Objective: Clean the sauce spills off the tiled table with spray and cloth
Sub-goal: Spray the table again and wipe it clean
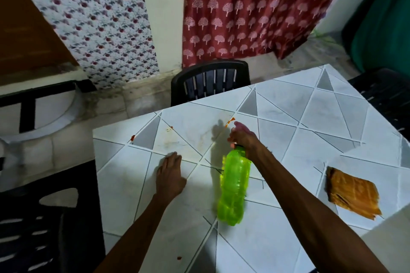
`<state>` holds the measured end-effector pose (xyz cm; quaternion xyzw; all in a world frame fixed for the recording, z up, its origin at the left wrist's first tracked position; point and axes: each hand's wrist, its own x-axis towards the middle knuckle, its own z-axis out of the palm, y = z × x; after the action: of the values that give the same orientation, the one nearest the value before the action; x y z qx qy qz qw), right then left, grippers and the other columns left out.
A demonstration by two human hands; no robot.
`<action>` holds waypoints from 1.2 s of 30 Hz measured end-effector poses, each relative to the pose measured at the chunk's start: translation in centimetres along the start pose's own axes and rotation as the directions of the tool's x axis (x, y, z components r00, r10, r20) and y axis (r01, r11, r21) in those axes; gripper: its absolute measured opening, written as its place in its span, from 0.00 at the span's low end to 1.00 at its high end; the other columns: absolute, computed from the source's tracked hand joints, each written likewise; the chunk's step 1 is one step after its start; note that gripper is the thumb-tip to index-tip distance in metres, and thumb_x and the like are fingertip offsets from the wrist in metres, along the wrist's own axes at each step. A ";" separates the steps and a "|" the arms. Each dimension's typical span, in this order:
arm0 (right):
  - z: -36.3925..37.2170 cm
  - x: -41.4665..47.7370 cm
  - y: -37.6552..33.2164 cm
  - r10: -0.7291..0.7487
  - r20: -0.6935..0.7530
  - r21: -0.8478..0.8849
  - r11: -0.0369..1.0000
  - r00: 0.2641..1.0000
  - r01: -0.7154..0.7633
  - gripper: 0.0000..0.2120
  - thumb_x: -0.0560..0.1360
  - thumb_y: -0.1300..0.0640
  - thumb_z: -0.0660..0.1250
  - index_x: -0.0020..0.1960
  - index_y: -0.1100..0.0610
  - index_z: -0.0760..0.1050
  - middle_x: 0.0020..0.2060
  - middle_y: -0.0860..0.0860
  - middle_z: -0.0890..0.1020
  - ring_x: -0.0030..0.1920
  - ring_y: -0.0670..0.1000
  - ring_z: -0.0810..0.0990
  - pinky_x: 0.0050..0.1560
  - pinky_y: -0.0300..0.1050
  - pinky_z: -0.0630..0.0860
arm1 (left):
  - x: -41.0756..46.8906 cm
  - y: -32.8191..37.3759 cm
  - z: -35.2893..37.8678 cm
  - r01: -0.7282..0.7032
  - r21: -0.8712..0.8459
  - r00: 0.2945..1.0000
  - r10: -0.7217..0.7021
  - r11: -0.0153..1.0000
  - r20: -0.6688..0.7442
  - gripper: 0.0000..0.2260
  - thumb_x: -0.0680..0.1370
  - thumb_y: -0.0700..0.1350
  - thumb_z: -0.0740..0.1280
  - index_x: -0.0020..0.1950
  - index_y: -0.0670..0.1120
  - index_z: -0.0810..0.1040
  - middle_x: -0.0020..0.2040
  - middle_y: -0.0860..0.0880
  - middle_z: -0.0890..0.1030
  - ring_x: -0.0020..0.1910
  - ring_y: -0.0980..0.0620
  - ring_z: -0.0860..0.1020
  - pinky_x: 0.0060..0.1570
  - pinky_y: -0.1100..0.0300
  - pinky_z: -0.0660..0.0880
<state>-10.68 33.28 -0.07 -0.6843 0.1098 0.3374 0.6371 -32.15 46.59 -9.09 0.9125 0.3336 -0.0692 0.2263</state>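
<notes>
My right hand (242, 135) grips the top of a bright green spray bottle (234, 188), held above the tiled table (310, 117) with its head toward the far edge. Just past that hand lies an orange-red sauce spill (230, 121). Smaller sauce spots sit to the left (169, 128), at the table's left edge (132, 137) and near the front (179, 258). My left hand (170, 173) rests flat on the tiles, fingers straight. A folded orange cloth (352, 194) lies on the table at the right.
A black plastic chair (210, 82) stands at the table's far side, another black chair (44, 228) at the left and a third (386, 93) at the right. A red patterned curtain (255, 6) hangs behind.
</notes>
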 end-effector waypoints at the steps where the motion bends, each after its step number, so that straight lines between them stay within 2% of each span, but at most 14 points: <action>1: 0.9 -0.4 0.1 0.007 0.039 -0.013 1.000 0.999 -0.006 0.18 0.80 0.70 0.60 0.67 0.56 0.74 0.37 0.53 0.76 0.26 0.49 0.74 0.22 0.34 0.66 | -0.3 -0.6 -0.2 0.001 0.016 1.000 -0.001 1.000 -0.009 0.37 0.69 0.46 0.72 0.76 0.48 0.64 0.78 0.49 0.60 0.76 0.46 0.60 0.69 0.49 0.63; 4: 3.5 -1.3 0.8 0.003 0.097 -0.022 1.000 0.995 0.000 0.22 0.77 0.74 0.61 0.66 0.55 0.74 0.38 0.53 0.76 0.30 0.51 0.75 0.22 0.35 0.67 | -1.3 -2.8 -0.5 0.005 0.026 0.999 -0.004 1.000 -0.044 0.37 0.63 0.47 0.76 0.71 0.44 0.71 0.73 0.44 0.69 0.72 0.40 0.68 0.63 0.46 0.70; 6: 5.4 -1.6 1.8 -0.001 0.104 -0.033 0.999 0.995 0.005 0.20 0.78 0.71 0.63 0.66 0.55 0.74 0.37 0.54 0.75 0.31 0.53 0.73 0.22 0.38 0.68 | -2.2 -4.6 -0.8 0.058 0.021 0.997 -0.056 0.998 -0.051 0.38 0.61 0.48 0.78 0.70 0.43 0.72 0.72 0.42 0.70 0.70 0.38 0.69 0.60 0.44 0.72; 9: 8.1 -2.8 3.5 0.005 0.154 -0.104 0.995 0.988 0.011 0.17 0.81 0.63 0.65 0.69 0.54 0.72 0.35 0.54 0.75 0.31 0.54 0.71 0.23 0.39 0.69 | -3.8 -6.8 -1.5 0.131 0.008 0.989 -0.130 0.991 -0.076 0.39 0.62 0.50 0.78 0.71 0.44 0.71 0.73 0.43 0.68 0.71 0.38 0.67 0.62 0.44 0.70; 12: 10.8 -4.3 4.4 0.024 0.257 -0.123 0.992 0.966 0.008 0.16 0.80 0.65 0.66 0.66 0.53 0.72 0.37 0.54 0.77 0.35 0.54 0.75 0.22 0.38 0.69 | -5.8 -9.0 -1.9 0.192 -0.007 0.977 -0.192 0.981 -0.095 0.40 0.63 0.51 0.78 0.73 0.45 0.70 0.75 0.44 0.67 0.72 0.39 0.66 0.65 0.45 0.68; 15: 13.8 -6.1 5.2 0.026 0.311 -0.157 0.987 0.950 0.024 0.15 0.80 0.68 0.64 0.63 0.54 0.75 0.36 0.55 0.77 0.33 0.53 0.74 0.21 0.37 0.68 | -7.7 -10.6 -2.2 0.213 -0.021 0.972 -0.214 0.977 -0.097 0.39 0.66 0.53 0.76 0.75 0.45 0.67 0.76 0.45 0.64 0.75 0.41 0.63 0.67 0.47 0.66; 18: 16.0 -7.9 6.5 0.038 0.347 -0.256 0.965 0.937 0.056 0.10 0.80 0.64 0.65 0.60 0.57 0.78 0.34 0.55 0.75 0.32 0.53 0.72 0.23 0.40 0.68 | -9.0 -11.3 -2.2 0.242 -0.028 0.964 -0.244 0.970 -0.108 0.40 0.68 0.55 0.75 0.76 0.46 0.64 0.78 0.46 0.61 0.76 0.44 0.60 0.69 0.49 0.64; 20: 17.0 -9.2 7.6 0.060 0.426 -0.300 0.951 0.903 0.078 0.10 0.80 0.65 0.64 0.57 0.58 0.80 0.34 0.56 0.75 0.33 0.53 0.74 0.25 0.41 0.68 | -9.9 -11.7 -2.0 0.250 -0.026 0.961 -0.252 0.968 -0.118 0.40 0.66 0.55 0.77 0.74 0.44 0.67 0.76 0.45 0.65 0.74 0.43 0.63 0.67 0.47 0.67; 22: 18.1 -10.6 8.2 0.089 0.503 -0.331 0.939 0.860 0.097 0.13 0.80 0.67 0.62 0.52 0.52 0.81 0.36 0.55 0.76 0.35 0.51 0.75 0.25 0.40 0.68 | -10.7 -12.2 -1.3 0.259 -0.038 0.956 -0.262 0.965 -0.132 0.42 0.60 0.55 0.80 0.70 0.42 0.72 0.72 0.43 0.71 0.70 0.40 0.70 0.61 0.46 0.72; 24: 19.2 -11.9 9.0 0.114 0.524 -0.359 0.928 0.844 0.098 0.15 0.79 0.68 0.60 0.51 0.52 0.80 0.37 0.55 0.77 0.35 0.52 0.75 0.24 0.39 0.68 | -11.5 -12.6 -0.8 0.286 -0.081 0.943 -0.295 0.955 -0.150 0.42 0.56 0.54 0.81 0.67 0.41 0.76 0.69 0.42 0.74 0.67 0.40 0.74 0.57 0.45 0.75; 28: 20.3 -14.1 11.3 0.125 0.499 -0.457 0.879 0.857 0.138 0.15 0.77 0.64 0.62 0.56 0.51 0.82 0.34 0.53 0.77 0.29 0.51 0.72 0.24 0.40 0.67 | -13.8 -12.2 -0.7 0.373 -0.094 0.914 -0.383 0.923 -0.136 0.42 0.68 0.56 0.75 0.77 0.45 0.63 0.78 0.47 0.61 0.77 0.45 0.59 0.70 0.47 0.63; 30: 19.8 -14.9 12.2 0.149 0.522 -0.494 0.856 0.840 0.154 0.14 0.77 0.65 0.62 0.54 0.52 0.82 0.33 0.53 0.76 0.28 0.51 0.71 0.24 0.40 0.68 | -14.5 -12.1 -0.4 0.409 -0.116 0.897 -0.423 0.905 -0.131 0.41 0.71 0.57 0.72 0.78 0.46 0.58 0.80 0.49 0.56 0.78 0.47 0.54 0.73 0.49 0.59; 34: 17.6 -15.9 13.3 0.190 0.549 -0.582 0.786 0.814 0.209 0.12 0.78 0.61 0.63 0.55 0.50 0.82 0.40 0.53 0.81 0.40 0.50 0.81 0.27 0.39 0.73 | -15.7 -11.8 -0.1 0.427 -0.134 0.889 -0.442 0.894 -0.123 0.39 0.74 0.56 0.70 0.79 0.45 0.56 0.80 0.49 0.54 0.79 0.47 0.52 0.73 0.50 0.57; 36: 16.3 -15.9 13.4 0.180 0.549 -0.559 0.805 0.816 0.199 0.13 0.78 0.63 0.62 0.55 0.51 0.81 0.41 0.53 0.82 0.42 0.51 0.82 0.27 0.39 0.73 | -15.9 -11.5 0.1 0.423 -0.129 0.890 -0.438 0.897 -0.128 0.38 0.74 0.55 0.70 0.78 0.44 0.57 0.80 0.48 0.55 0.78 0.47 0.53 0.73 0.50 0.57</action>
<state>-35.60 42.03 -0.55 -0.7131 -0.2032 0.5422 0.3952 -51.72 45.20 -8.99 0.8061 0.5473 -0.0307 0.2230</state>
